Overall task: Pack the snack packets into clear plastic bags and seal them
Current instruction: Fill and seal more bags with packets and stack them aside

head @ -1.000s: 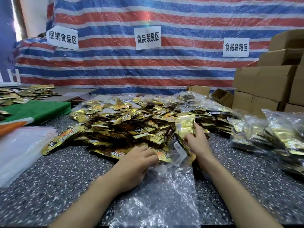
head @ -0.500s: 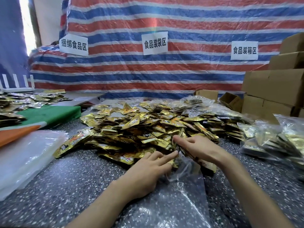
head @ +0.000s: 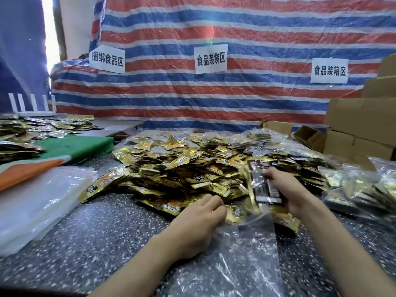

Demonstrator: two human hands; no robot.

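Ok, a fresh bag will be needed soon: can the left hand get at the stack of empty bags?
Probably yes: the stack lies uncovered on the left hand's own side, with only bare table between them.

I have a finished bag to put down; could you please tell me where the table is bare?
The table is bare between the stack of empty bags and the left hand, and in a strip right of the right forearm, before the filled bags. The packet pile crowds the middle.
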